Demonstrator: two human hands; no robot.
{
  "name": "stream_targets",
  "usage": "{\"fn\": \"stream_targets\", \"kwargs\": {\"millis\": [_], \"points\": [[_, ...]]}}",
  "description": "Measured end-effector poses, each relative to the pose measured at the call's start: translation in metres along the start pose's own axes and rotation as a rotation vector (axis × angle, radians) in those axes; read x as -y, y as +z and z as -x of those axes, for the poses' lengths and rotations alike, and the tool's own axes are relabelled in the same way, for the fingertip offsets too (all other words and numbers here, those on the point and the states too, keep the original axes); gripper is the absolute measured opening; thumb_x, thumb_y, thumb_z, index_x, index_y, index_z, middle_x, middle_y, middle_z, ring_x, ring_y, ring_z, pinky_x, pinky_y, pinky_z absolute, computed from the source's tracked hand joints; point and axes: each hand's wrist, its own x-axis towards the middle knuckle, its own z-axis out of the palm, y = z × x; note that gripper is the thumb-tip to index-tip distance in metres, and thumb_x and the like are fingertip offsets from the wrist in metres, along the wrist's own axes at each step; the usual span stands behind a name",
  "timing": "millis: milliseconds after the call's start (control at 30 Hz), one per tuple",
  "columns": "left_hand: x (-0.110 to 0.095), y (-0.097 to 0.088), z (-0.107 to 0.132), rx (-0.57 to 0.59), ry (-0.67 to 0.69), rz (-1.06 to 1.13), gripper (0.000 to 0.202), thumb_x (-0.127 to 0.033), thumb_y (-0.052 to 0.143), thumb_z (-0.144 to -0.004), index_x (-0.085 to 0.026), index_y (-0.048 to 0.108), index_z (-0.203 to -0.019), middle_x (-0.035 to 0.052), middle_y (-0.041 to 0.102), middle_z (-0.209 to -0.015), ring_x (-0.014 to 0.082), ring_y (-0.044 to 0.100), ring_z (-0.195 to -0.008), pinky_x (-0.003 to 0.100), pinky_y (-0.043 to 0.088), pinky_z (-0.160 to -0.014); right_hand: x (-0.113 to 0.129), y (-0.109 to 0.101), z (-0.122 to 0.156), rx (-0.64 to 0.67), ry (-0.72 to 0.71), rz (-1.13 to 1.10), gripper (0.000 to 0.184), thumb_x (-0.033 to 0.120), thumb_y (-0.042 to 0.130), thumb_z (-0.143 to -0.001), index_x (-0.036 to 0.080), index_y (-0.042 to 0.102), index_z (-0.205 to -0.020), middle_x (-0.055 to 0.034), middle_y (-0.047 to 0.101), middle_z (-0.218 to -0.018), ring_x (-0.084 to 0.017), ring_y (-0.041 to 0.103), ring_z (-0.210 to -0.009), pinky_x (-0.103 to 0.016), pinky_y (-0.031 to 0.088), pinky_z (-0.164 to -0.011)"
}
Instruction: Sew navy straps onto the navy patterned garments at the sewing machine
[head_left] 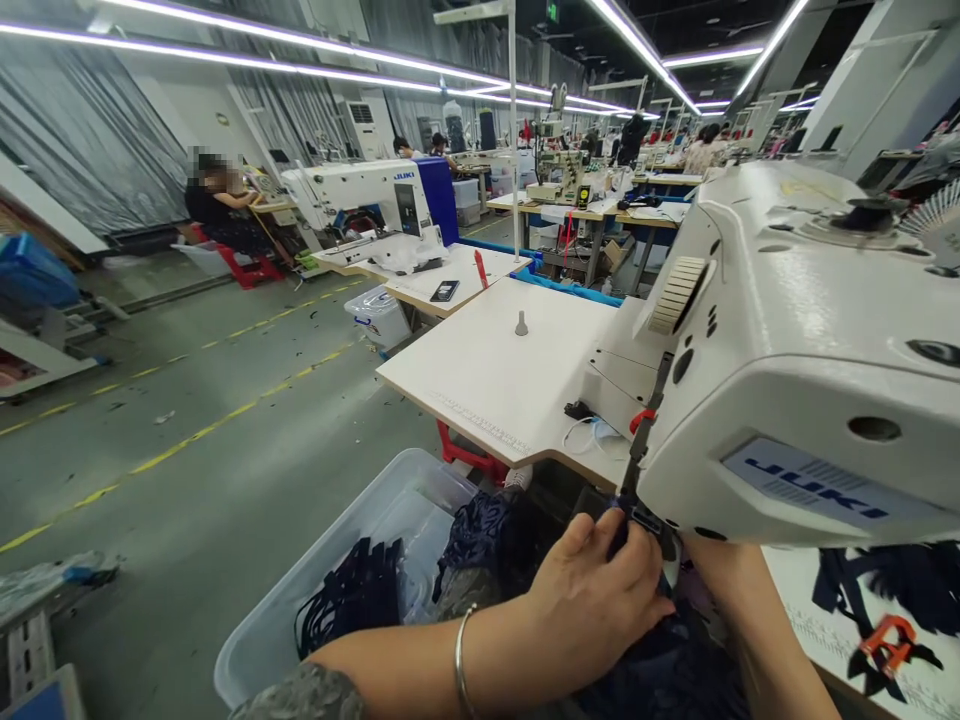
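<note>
My left hand (596, 595), with a silver bangle on the wrist, is closed in a pinch on dark navy fabric (660, 670) right under the head of a white JUKI sewing machine (795, 370). The fabric bunches beneath the hand and runs towards the needle area, which the machine head hides. Only the forearm of my right arm (757, 620) shows, reaching up behind the machine head; the right hand itself is hidden.
A clear plastic bin (337, 560) with dark fabric pieces stands at lower left. The white machine table (495, 370) extends to the left. Orange snips (889, 640) lie on the table at right. Other sewing stations and seated people fill the hall behind.
</note>
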Motion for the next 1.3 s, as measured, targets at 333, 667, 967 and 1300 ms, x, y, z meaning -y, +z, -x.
{"fn": "stream_targets", "kwargs": {"millis": [333, 667, 967, 1300], "points": [[0.005, -0.003, 0.004, 0.017, 0.011, 0.028, 0.04, -0.042, 0.041, -0.101, -0.016, 0.059, -0.125, 0.0063, 0.051, -0.125, 0.0255, 0.048, -0.118, 0.035, 0.032, -0.092, -0.001, -0.001, -0.004, 0.011, -0.012, 0.001, 0.037, 0.046, 0.055, -0.079, 0.026, 0.068, -0.108, -0.0096, 0.073, -0.101, -0.037, 0.058, -0.11, -0.051, 0.051, -0.086], [0.002, 0.0, 0.007, -0.001, 0.024, 0.049, 0.036, -0.035, 0.041, -0.101, -0.02, 0.054, -0.131, 0.005, 0.053, -0.128, 0.0226, 0.045, -0.122, 0.034, 0.031, -0.094, -0.003, -0.001, 0.001, 0.002, 0.006, -0.003, 0.036, 0.047, 0.056, -0.09, 0.022, 0.063, -0.114, -0.0081, 0.066, -0.116, -0.024, 0.062, -0.104, -0.044, 0.049, -0.091], [-0.003, 0.007, 0.007, -0.019, -0.005, 0.015, 0.035, -0.038, 0.045, -0.1, -0.022, 0.056, -0.129, 0.005, 0.053, -0.129, 0.0237, 0.046, -0.121, 0.036, 0.029, -0.095, 0.012, -0.008, 0.004, -0.043, 0.085, 0.019, 0.037, 0.037, 0.056, -0.076, 0.022, 0.067, -0.109, -0.0084, 0.074, -0.103, -0.03, 0.062, -0.109, -0.043, 0.051, -0.087], [-0.006, 0.012, 0.003, -0.015, -0.056, 0.108, 0.036, -0.039, 0.041, -0.101, -0.021, 0.055, -0.128, 0.0027, 0.057, -0.124, 0.0222, 0.046, -0.122, 0.037, 0.029, -0.095, 0.012, -0.004, -0.002, -0.065, 0.036, 0.064, 0.032, 0.04, 0.052, -0.078, 0.025, 0.069, -0.101, -0.0095, 0.074, -0.101, -0.033, 0.059, -0.112, -0.046, 0.049, -0.09]]}}
